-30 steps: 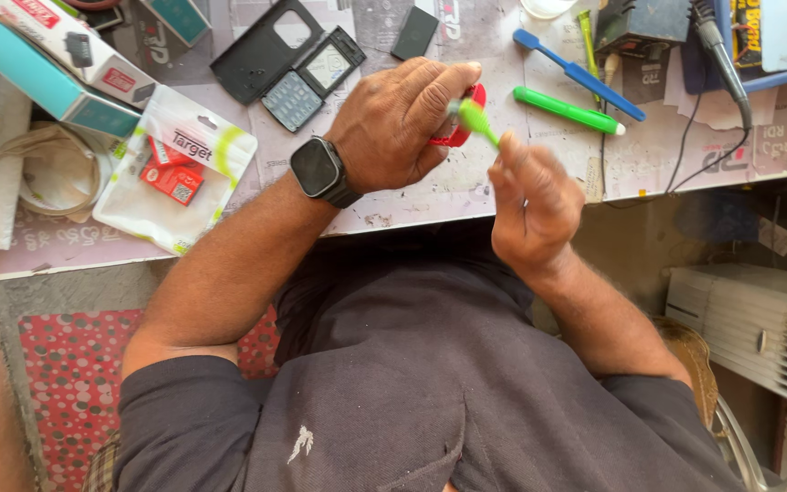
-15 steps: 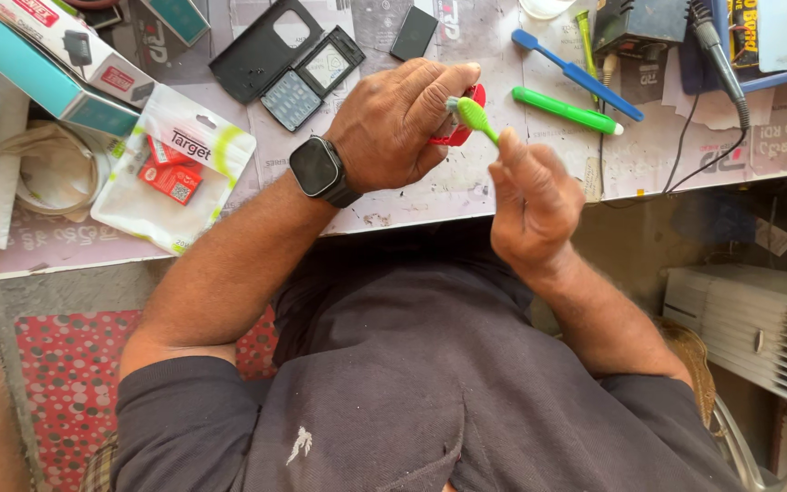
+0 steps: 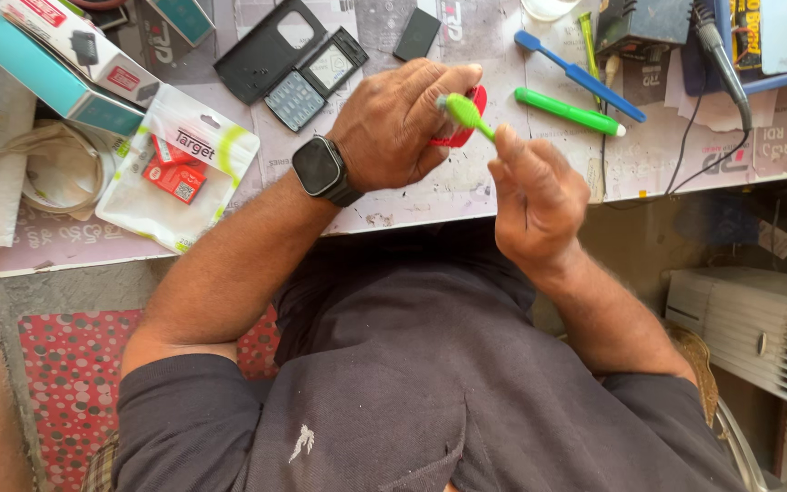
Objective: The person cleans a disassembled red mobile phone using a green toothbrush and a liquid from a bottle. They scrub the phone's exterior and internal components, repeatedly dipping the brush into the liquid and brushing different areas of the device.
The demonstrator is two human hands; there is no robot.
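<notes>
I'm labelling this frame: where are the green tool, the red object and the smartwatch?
green tool [image 3: 463,111], head view, its bright green head.
red object [image 3: 466,135], head view, visible red edge.
smartwatch [image 3: 318,167], head view, dark screen.

A clear pouch [image 3: 179,169] with a white and green label lies at the table's left, holding small red packets [image 3: 173,175]. Above it sit a long teal box [image 3: 52,80] and a white box with red labels [image 3: 79,47]. A keypad phone's grey screen [image 3: 332,66] lies near the top middle.
</notes>
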